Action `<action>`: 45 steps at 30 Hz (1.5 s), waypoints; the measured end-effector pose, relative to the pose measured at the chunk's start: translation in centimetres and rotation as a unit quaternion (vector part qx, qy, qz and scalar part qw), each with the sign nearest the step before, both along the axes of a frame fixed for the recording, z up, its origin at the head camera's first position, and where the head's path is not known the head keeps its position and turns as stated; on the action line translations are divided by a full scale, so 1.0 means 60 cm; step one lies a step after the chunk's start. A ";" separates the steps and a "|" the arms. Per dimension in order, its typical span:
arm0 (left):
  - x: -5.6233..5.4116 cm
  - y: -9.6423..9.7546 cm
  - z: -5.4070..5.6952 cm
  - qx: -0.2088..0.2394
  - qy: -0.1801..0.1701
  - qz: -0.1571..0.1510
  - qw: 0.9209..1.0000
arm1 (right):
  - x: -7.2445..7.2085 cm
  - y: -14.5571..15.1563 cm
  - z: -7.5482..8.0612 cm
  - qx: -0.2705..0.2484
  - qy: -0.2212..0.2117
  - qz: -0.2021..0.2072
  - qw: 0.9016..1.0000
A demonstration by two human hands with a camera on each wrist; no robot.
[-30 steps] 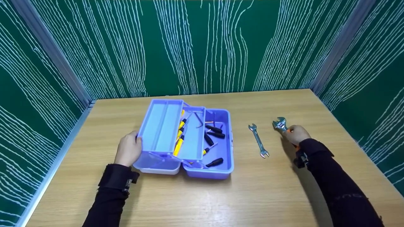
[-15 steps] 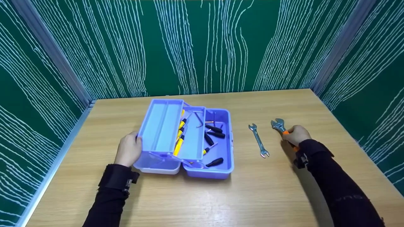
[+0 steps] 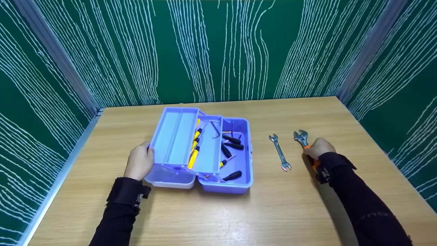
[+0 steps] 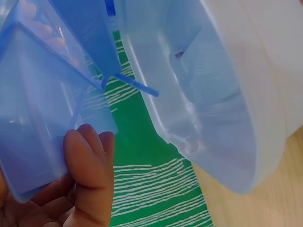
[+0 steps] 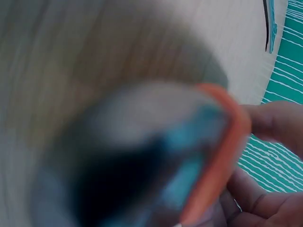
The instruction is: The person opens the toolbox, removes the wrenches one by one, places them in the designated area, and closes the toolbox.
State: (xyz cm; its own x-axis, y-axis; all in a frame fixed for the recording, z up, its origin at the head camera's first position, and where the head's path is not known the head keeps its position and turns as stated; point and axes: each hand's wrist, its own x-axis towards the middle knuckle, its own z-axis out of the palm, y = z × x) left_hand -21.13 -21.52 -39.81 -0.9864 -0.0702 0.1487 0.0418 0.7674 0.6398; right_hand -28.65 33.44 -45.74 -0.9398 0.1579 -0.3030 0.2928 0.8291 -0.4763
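At the table (image 3: 218, 218), your left hand (image 3: 139, 162) pinches the upper tray (image 3: 167, 136) of an unfolded purple toolbox (image 3: 225, 189); right of an open-ended wrench (image 3: 280, 152), your right hand (image 3: 321, 148) grips an orange-handled adjustable wrench (image 3: 301, 137).

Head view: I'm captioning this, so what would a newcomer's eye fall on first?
Probably the open purple toolbox, left of centre on the table, holding yellow and black-handled tools. Behind it, the green wall with white lines stands out. At right, the right grip holds an orange-trimmed adjustable wrench, beside a silver open-ended wrench.
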 end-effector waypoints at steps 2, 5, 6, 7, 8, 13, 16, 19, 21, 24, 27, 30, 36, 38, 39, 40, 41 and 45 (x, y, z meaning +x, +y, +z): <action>0.000 0.000 0.000 0.001 -0.003 0.001 1.000 | 0.000 -0.001 -0.001 0.003 0.005 0.002 1.000; 0.001 0.000 -0.001 0.002 -0.004 0.001 1.000 | 0.000 -0.001 -0.003 0.006 0.008 0.002 1.000; 0.000 0.000 -0.001 0.001 -0.002 0.001 1.000 | 0.000 -0.002 -0.003 0.010 0.009 0.004 1.000; 0.000 0.000 -0.002 0.001 -0.001 0.000 1.000 | 0.001 -0.002 -0.003 0.013 0.011 0.005 1.000; 0.000 0.000 -0.002 0.000 0.002 0.000 1.000 | 0.001 -0.003 -0.003 0.015 0.011 0.007 1.000; -0.002 -0.001 -0.004 -0.007 0.014 -0.005 1.000 | 0.001 -0.001 -0.001 0.009 0.006 0.009 1.000; -0.002 -0.001 -0.005 -0.005 0.013 -0.006 1.000 | 0.001 -0.001 0.004 -0.019 -0.005 -0.003 1.000; -0.002 0.000 -0.004 -0.001 0.011 -0.005 1.000 | 0.002 -0.008 0.016 -0.053 0.002 -0.014 0.999; -0.001 0.000 -0.004 0.001 0.012 -0.005 1.000 | 0.002 -0.019 0.025 -0.082 0.022 -0.019 0.996; -0.001 0.000 -0.004 0.002 0.013 -0.005 1.000 | 0.001 -0.044 0.038 -0.136 0.059 -0.007 0.989; -0.001 0.000 -0.005 0.004 0.014 -0.003 1.000 | 0.001 -0.076 0.049 -0.176 0.089 0.020 0.980; 0.000 0.001 -0.005 0.006 0.011 0.000 1.000 | 0.002 -0.108 0.056 -0.206 0.107 0.048 0.971; 0.002 0.002 -0.005 0.005 0.015 0.002 1.000 | 0.007 -0.176 0.058 -0.263 0.115 0.068 0.956; 0.003 0.002 -0.006 0.002 0.024 0.002 1.000 | 0.010 -0.197 0.053 -0.284 0.111 0.070 0.950; 0.003 0.002 -0.007 0.001 0.029 0.003 1.000 | 0.012 -0.206 0.051 -0.299 0.107 0.071 0.946; 0.002 0.002 -0.008 0.000 0.034 0.002 0.999 | 0.014 -0.215 0.048 -0.312 0.101 0.073 0.942; 0.002 0.002 -0.008 -0.001 0.038 0.003 0.999 | 0.016 -0.224 0.044 -0.315 0.100 0.078 0.940; 0.002 0.001 -0.009 -0.001 0.037 0.006 0.999 | 0.026 -0.251 0.031 -0.306 0.095 0.098 0.942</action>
